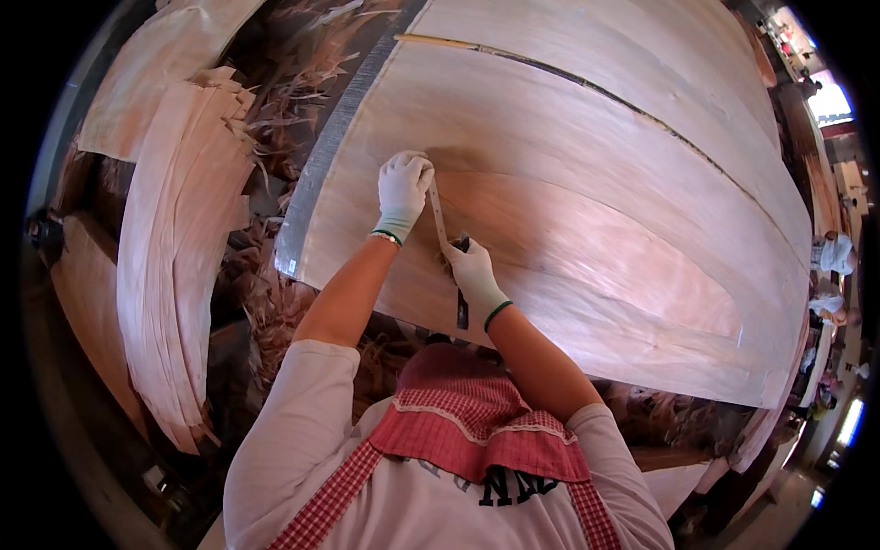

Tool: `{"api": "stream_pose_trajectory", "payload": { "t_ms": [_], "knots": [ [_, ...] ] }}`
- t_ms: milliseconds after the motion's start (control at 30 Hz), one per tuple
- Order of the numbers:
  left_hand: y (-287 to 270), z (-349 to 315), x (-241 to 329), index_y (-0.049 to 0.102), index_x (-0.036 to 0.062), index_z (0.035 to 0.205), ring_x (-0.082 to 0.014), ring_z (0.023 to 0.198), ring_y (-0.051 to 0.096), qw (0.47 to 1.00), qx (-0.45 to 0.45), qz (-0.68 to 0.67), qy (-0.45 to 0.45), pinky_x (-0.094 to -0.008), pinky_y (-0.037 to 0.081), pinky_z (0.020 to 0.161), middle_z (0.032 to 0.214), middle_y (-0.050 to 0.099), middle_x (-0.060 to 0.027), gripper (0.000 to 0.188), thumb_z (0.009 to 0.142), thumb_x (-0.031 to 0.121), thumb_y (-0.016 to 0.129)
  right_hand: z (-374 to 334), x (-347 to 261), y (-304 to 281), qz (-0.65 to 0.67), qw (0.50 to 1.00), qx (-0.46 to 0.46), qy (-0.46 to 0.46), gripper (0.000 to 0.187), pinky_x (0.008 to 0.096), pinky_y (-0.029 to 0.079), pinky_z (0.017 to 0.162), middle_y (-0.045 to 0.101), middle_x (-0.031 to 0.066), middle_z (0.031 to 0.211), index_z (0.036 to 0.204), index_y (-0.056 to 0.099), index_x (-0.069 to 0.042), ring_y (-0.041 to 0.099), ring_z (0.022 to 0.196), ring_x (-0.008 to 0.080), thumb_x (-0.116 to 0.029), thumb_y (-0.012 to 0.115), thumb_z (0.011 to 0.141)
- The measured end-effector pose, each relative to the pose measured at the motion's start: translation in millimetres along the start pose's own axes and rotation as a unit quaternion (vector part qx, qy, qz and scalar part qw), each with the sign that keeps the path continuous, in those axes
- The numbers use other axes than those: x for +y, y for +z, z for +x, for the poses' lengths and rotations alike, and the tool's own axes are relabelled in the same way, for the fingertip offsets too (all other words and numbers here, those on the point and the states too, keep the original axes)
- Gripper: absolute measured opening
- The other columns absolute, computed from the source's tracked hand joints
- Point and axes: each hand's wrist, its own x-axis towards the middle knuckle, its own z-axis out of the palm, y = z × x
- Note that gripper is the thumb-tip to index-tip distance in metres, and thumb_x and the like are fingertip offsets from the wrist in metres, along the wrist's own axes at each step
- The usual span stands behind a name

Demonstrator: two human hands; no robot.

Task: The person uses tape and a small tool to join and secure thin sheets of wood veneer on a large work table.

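Note:
A large sheet of pale wood veneer (pixel 568 238) with a pinkish, darker grain figure lies flat in front of me. My left hand (pixel 403 191), in a white glove with a green-edged cuff, is closed over the far end of a narrow whitish strip of tape (pixel 437 209). That strip runs taut just over the veneer to my right hand (pixel 475 275), gloved the same way. My right fingers are wrapped around the strip's near end and a dark tool (pixel 462 313); its kind I cannot make out. Black parts of it show above and below the glove.
A grey metal edge (pixel 344 137) borders the veneer on the left. Beyond it lie torn veneer scraps (pixel 293 92) and a stack of long veneer sheets (pixel 174 247). A thin dark line with a yellowish end (pixel 431 40) crosses the far veneer. Other people (pixel 832 255) are at the far right.

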Motion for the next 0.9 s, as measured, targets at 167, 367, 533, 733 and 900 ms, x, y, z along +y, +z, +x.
{"api": "stream_pose_trajectory", "payload": {
  "t_ms": [167,367,533,733,900],
  "knots": [
    [16,-6,-11,0.063,0.0126,0.088,-0.0277,0.099,0.059,1.000,-0.010,-0.022,-0.005,-0.0422,0.044,0.087,0.100,0.065,-0.0025,0.008,0.083,0.017,0.066,4,-2,3,0.009,1.000,0.020,0.011,0.016,0.0256,0.042,0.052,0.064,0.0038,0.071,0.087,0.060,-0.002,0.054,0.056,0.0105,-0.017,0.061,0.092],
    [16,-5,-11,0.063,0.0131,0.088,-0.0285,0.100,0.058,0.999,-0.020,-0.026,-0.022,-0.0432,0.044,0.086,0.102,0.065,-0.0030,0.008,0.082,0.017,0.066,2,-3,6,0.005,1.000,0.028,0.008,0.016,0.0256,0.043,0.052,0.065,0.0044,0.071,0.086,0.061,-0.001,0.056,0.057,0.0107,-0.017,0.061,0.092],
    [8,5,-4,0.063,0.0132,0.095,-0.0293,0.106,0.056,0.994,-0.062,0.005,-0.091,-0.0447,0.042,0.089,0.111,0.063,-0.0042,0.016,0.082,0.021,0.068,-3,-6,8,0.013,0.999,0.041,0.002,0.018,0.0255,0.044,0.052,0.065,0.0037,0.071,0.083,0.062,0.000,0.057,0.057,0.0095,-0.017,0.062,0.090],
    [-9,-9,-3,0.060,0.0174,0.118,-0.0319,0.126,0.044,0.986,-0.113,0.119,0.036,-0.0503,0.033,0.104,0.131,0.055,-0.0083,0.043,0.079,0.033,0.071,2,-9,-5,-0.302,0.931,0.126,-0.163,0.015,0.0413,0.050,0.065,0.067,0.0194,0.078,0.087,0.063,0.000,0.065,0.072,0.0356,-0.015,0.061,0.085],
    [-4,1,30,0.053,0.0206,0.130,-0.0308,0.136,0.035,0.944,-0.221,0.245,-0.021,-0.0498,0.023,0.113,0.145,0.043,-0.0093,0.047,0.087,0.036,0.064,-20,-30,-78,-0.237,0.959,0.147,-0.056,0.024,0.0404,0.048,0.064,0.065,0.0178,0.074,0.080,0.062,0.000,0.064,0.070,0.0313,-0.024,0.063,0.085]
  ]
}}
